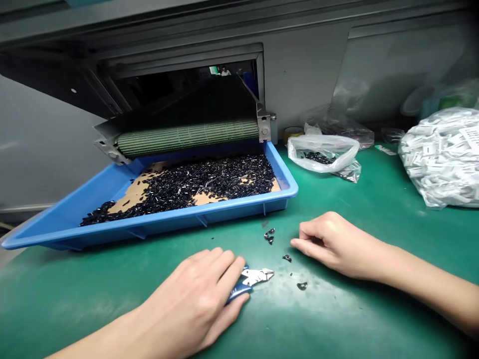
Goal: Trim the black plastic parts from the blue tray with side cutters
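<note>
My left hand point(204, 289) is closed around a pair of flush cutters point(258, 275) with blue handles, low over the green table point(239, 331). Their silver jaws point right. To the right, my right hand point(333, 244) rests on its side near the tabletop, fingers curled and thumb close to the forefinger. Whatever lies inside its curl, if anything, is hidden. Between and in front of the hands lie small glossy black pieces: a little cluster point(270, 235), a single piece point(287, 258) and a curved piece point(302, 286).
A blue tray point(172, 218) with many small black parts on cardboard stands under a green conveyor roller point(190, 137). Behind my right hand is an open clear bag point(324, 152) with black parts. A large bag of white parts point(445, 157) sits at far right.
</note>
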Demonstrator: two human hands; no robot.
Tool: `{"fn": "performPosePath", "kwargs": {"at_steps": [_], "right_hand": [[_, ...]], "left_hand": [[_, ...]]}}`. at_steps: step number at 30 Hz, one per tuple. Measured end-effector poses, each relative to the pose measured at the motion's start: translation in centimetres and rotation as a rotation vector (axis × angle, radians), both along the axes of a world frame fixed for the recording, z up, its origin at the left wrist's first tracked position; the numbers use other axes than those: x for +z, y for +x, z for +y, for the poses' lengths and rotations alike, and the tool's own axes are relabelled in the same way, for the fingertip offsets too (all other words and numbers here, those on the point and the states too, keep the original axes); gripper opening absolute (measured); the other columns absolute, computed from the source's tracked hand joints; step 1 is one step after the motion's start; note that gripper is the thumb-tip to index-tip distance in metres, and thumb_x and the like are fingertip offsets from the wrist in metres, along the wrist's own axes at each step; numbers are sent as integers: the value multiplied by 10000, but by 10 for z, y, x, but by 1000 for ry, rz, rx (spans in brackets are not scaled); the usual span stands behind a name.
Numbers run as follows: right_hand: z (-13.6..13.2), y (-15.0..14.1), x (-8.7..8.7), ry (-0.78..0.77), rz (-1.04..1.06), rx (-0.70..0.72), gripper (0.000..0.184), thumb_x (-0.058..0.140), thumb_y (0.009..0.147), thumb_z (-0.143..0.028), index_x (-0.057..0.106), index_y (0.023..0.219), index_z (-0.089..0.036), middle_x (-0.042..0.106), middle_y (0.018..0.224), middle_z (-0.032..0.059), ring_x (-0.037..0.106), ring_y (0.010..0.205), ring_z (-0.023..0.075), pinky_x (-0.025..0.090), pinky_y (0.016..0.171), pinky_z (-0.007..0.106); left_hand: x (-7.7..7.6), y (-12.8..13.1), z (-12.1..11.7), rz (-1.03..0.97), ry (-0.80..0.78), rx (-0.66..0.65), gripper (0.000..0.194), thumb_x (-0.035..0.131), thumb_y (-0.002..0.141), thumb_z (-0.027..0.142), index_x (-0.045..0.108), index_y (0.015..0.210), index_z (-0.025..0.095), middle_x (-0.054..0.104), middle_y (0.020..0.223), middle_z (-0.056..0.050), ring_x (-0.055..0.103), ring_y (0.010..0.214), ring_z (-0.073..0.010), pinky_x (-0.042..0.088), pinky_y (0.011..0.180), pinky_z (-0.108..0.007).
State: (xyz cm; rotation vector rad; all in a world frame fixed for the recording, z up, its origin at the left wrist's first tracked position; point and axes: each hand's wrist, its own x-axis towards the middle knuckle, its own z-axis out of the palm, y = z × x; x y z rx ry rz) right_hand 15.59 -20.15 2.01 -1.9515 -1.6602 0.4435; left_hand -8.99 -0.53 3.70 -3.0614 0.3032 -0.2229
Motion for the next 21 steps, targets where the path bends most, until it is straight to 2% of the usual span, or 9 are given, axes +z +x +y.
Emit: {"fn": "performPosePath", "kwargs": {"at_steps": [2, 4, 6, 8, 12, 15, 18, 21], "right_hand": [[12, -3, -10, 122, -18, -41, 314, 558, 1057, -311, 572, 765, -196, 549, 662, -31, 457, 589, 132, 343, 588, 285], [24, -8, -18, 222, -59, -41, 148, 574, 1050, -255, 697, 1011, -182, 672, 874, 19, 591, 749, 158, 423, 700, 284], [31, -12, -22, 261, -129, -5, 205, 557, 1059, -225, 721, 1178, -196, 695, 1036, 55, 642, 874, 188, 456, 775, 304], [34, -12, -24, 251, -172, 7, 224, 540, 1067, -214, 748, 1148, -196, 692, 1050, 66, 655, 894, 201, 467, 787, 317], [30, -4, -22, 206, -104, -25, 146, 650, 1022, -244, 749, 947, -166, 684, 884, 41, 638, 779, 179, 462, 707, 298], [23, -2, -18, 217, -97, 7, 212, 650, 1033, -293, 736, 893, -160, 660, 825, 38, 615, 727, 171, 456, 668, 297], [15, -6, -10, 162, -165, 72, 285, 524, 1090, -290, 742, 963, -157, 658, 912, 71, 622, 776, 193, 480, 714, 327], [6, -8, -3, 39, -162, 120, 263, 467, 1073, -172, 727, 1113, -177, 656, 1046, 80, 640, 844, 196, 502, 757, 327]], "left_hand": [[-4, 0, 7, -15, 2, 40, 275, 434, 1079, 315, 562, 1260, 152, 625, 1044, -90, 615, 900, -268, 521, 791, -439], [-7, 3, 12, -14, -8, 77, 292, 425, 1081, 339, 567, 1263, 160, 627, 1066, -92, 619, 921, -277, 521, 804, -454], [-10, 8, 14, -14, -19, 94, 312, 417, 1083, 357, 570, 1273, 162, 631, 1085, -95, 623, 941, -286, 524, 804, -462], [-13, 14, 14, -24, -26, 102, 329, 411, 1084, 370, 573, 1280, 162, 634, 1103, -99, 624, 963, -297, 527, 807, -474], [-19, 23, 12, -44, -51, 121, 323, 436, 1071, 364, 576, 1278, 159, 635, 1083, -94, 612, 935, -290, 526, 799, -480], [-24, 26, 13, -108, -75, 104, 332, 447, 1067, 346, 564, 1307, 148, 644, 1104, -104, 618, 953, -293, 526, 796, -471], [-25, 27, 14, -145, -73, 92, 325, 460, 1063, 328, 573, 1302, 139, 662, 1106, -113, 633, 950, -300, 533, 768, -459], [-22, 27, 13, -172, -50, 88, 325, 452, 1062, 314, 594, 1281, 120, 678, 1101, -131, 649, 936, -316, 544, 732, -460]]}}
